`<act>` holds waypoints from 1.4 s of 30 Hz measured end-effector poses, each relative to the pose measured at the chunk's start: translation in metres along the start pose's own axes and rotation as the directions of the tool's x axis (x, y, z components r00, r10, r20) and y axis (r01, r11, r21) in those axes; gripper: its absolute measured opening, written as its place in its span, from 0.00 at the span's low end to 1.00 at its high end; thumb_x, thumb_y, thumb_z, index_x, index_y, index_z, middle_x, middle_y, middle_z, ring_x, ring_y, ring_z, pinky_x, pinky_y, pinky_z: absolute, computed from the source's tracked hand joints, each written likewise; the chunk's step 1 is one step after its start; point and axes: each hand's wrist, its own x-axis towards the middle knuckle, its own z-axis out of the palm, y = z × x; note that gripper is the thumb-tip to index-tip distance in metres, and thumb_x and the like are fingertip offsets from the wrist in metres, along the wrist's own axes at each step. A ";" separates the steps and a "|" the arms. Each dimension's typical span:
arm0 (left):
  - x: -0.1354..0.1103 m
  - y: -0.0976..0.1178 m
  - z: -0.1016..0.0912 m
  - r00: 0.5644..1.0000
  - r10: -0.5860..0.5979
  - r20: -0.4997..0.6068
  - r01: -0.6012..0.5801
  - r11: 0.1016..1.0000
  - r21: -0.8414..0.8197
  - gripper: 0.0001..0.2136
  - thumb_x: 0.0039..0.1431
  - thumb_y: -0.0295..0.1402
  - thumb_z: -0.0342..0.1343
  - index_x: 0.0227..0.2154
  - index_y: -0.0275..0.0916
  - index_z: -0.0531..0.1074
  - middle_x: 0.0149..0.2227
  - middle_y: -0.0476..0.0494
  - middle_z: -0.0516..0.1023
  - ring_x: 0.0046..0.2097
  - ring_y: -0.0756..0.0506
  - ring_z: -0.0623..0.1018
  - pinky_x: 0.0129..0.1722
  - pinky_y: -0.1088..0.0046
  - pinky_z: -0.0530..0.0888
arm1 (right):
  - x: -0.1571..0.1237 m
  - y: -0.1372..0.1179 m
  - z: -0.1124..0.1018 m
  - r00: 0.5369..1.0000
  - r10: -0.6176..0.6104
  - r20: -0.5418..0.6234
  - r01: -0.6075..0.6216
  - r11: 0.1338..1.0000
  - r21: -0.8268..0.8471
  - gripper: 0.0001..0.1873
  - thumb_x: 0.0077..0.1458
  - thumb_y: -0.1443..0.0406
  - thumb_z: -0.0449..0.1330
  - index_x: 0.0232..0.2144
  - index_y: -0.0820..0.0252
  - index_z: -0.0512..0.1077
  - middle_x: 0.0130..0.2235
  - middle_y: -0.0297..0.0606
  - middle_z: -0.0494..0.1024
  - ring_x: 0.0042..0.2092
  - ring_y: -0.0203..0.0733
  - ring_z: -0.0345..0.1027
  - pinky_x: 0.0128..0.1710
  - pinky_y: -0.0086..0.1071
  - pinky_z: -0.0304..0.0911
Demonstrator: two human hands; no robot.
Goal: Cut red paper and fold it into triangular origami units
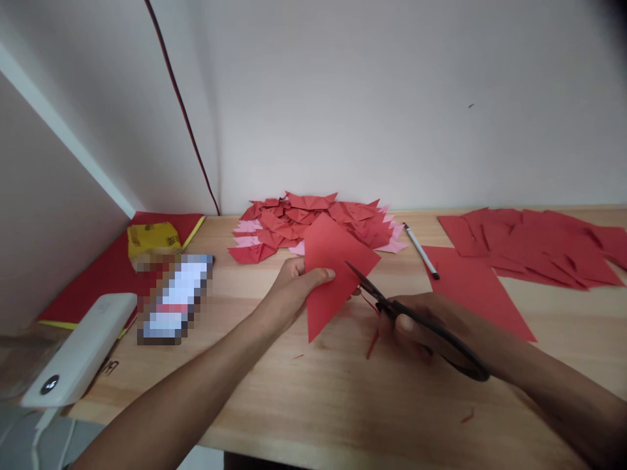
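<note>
Scissors at red paper edge
Left hand (pixel 294 287) pinched the red paper (pixel 333 274); right hand (pixel 426 329) gripped the scissors (pixel 416 320), blades parted at the paper's right edge.

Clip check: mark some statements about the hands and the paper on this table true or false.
1. The left hand holds a red paper piece. True.
2. The right hand holds a pen. False: it holds black scissors; the pen lies on the table.
3. The folded pile by the wall is all blue. False: it is red and pink.
4. Flat red sheets lie at the table's right. True.
</note>
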 end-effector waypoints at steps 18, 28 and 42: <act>-0.001 0.002 0.000 1.000 0.008 0.010 -0.008 1.000 -0.001 0.10 0.52 0.29 0.58 0.36 0.30 0.77 0.34 0.34 0.81 0.35 0.40 0.81 0.35 0.68 0.77 | 0.003 0.000 0.003 0.985 0.171 0.004 -0.171 0.982 0.080 0.24 0.54 0.46 0.54 0.21 0.58 0.59 0.17 0.27 0.59 0.19 0.30 0.53 0.17 0.25 0.47; -0.001 0.000 0.000 1.000 0.010 0.007 -0.010 1.000 0.000 0.10 0.52 0.29 0.58 0.36 0.30 0.77 0.34 0.35 0.81 0.34 0.40 0.81 0.35 0.67 0.77 | 0.004 -0.001 0.003 0.982 0.186 -0.021 -0.185 0.981 0.060 0.21 0.56 0.49 0.54 0.21 0.58 0.61 0.16 0.27 0.59 0.17 0.30 0.53 0.16 0.25 0.46; -0.002 0.002 0.003 1.000 -0.024 -0.020 0.024 1.000 -0.001 0.10 0.48 0.30 0.60 0.33 0.29 0.76 0.34 0.34 0.81 0.34 0.40 0.81 0.36 0.67 0.76 | 0.000 -0.016 -0.001 0.998 0.053 0.042 -0.050 0.996 -0.068 0.21 0.58 0.48 0.51 0.30 0.59 0.68 0.29 0.34 0.68 0.29 0.37 0.60 0.27 0.29 0.55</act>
